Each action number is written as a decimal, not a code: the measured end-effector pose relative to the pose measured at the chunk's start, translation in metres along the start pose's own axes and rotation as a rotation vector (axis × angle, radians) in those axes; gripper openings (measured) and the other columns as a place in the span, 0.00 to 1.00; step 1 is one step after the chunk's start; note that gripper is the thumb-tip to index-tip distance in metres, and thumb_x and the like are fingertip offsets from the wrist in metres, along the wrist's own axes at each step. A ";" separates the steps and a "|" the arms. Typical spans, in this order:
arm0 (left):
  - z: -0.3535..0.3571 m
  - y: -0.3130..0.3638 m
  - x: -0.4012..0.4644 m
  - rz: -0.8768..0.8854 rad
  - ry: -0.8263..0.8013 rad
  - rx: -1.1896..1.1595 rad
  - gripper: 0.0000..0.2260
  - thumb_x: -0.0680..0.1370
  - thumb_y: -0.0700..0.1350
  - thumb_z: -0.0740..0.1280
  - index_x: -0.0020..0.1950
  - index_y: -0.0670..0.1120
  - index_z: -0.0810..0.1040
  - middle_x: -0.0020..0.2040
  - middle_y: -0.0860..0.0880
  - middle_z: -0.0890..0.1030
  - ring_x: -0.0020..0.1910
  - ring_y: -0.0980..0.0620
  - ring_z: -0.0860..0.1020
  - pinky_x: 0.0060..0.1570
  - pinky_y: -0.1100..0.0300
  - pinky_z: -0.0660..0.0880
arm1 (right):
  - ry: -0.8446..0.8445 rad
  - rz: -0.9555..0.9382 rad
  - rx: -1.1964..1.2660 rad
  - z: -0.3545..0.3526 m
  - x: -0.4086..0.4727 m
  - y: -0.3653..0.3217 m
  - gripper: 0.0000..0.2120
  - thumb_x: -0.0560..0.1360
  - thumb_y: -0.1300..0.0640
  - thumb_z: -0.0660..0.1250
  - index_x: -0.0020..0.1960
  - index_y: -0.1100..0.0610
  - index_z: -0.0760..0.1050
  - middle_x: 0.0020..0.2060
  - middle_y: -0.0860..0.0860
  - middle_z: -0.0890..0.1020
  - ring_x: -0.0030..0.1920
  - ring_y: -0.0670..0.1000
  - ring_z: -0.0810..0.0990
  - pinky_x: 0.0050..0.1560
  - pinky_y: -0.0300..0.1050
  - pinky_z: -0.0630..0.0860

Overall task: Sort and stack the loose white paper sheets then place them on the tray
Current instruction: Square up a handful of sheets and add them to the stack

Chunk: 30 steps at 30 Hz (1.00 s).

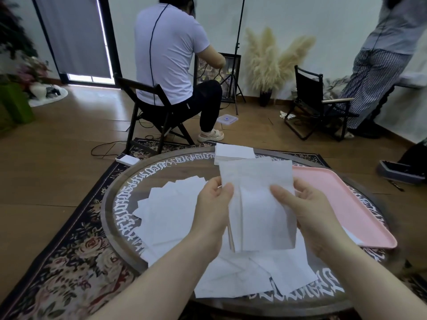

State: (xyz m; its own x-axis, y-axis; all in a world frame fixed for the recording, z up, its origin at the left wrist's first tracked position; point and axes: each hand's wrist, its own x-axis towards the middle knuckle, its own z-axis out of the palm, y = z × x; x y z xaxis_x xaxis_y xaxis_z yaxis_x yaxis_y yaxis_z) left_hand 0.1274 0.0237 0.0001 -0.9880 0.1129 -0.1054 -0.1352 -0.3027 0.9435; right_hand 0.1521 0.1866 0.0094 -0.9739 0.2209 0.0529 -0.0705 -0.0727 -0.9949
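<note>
Both hands hold up a small bundle of white paper sheets (256, 204) above the round table (111, 204). My left hand (213, 204) grips the bundle's left edge, thumb in front. On the right edge, my right hand (307, 209) grips it the same way. Several loose white sheets (171, 211) lie scattered on the table to the left and below the hands. A neat stack of white sheets (233, 152) sits at the table's far edge. The pink tray (346, 204) lies on the table's right side, with a white sheet edge showing under its near rim.
A person sits on a black folding chair (147, 107) just beyond the table, back turned. Another person stands at the far right beside a second chair (316, 105). A white power bank (127, 159) lies on the patterned rug (69, 262). A light stand (236, 54) rises behind.
</note>
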 end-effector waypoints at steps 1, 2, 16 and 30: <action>0.000 0.000 0.000 -0.012 -0.009 -0.011 0.08 0.83 0.41 0.60 0.56 0.46 0.78 0.49 0.48 0.86 0.49 0.48 0.83 0.54 0.51 0.78 | 0.030 -0.028 0.010 0.000 0.001 -0.001 0.12 0.71 0.58 0.72 0.55 0.57 0.79 0.48 0.55 0.87 0.45 0.56 0.86 0.39 0.46 0.82; 0.001 -0.001 0.000 -0.018 -0.016 -0.016 0.08 0.83 0.40 0.59 0.56 0.46 0.78 0.50 0.47 0.86 0.49 0.49 0.83 0.56 0.49 0.78 | 0.048 -0.059 0.019 -0.001 0.002 -0.001 0.14 0.70 0.56 0.73 0.55 0.56 0.78 0.48 0.55 0.87 0.45 0.56 0.86 0.41 0.48 0.82; 0.002 0.001 -0.003 -0.116 -0.158 -0.184 0.08 0.80 0.40 0.64 0.58 0.43 0.79 0.53 0.42 0.85 0.47 0.46 0.82 0.56 0.45 0.76 | 0.022 -0.045 -0.031 0.007 0.003 0.006 0.08 0.75 0.58 0.71 0.53 0.57 0.81 0.47 0.56 0.87 0.48 0.59 0.85 0.52 0.57 0.80; 0.001 0.004 -0.005 -0.122 -0.222 -0.169 0.17 0.83 0.49 0.59 0.60 0.40 0.81 0.57 0.40 0.83 0.55 0.46 0.82 0.61 0.46 0.74 | 0.076 -0.043 -0.078 0.011 0.001 0.005 0.06 0.75 0.57 0.72 0.50 0.57 0.81 0.45 0.55 0.87 0.50 0.62 0.84 0.56 0.63 0.78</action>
State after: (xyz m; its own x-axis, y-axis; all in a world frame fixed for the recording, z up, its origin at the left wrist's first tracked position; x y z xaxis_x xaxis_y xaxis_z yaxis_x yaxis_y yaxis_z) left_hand 0.1316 0.0234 0.0046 -0.9259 0.3563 -0.1255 -0.2804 -0.4258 0.8603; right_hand 0.1487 0.1758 0.0053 -0.9508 0.2959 0.0916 -0.0917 0.0134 -0.9957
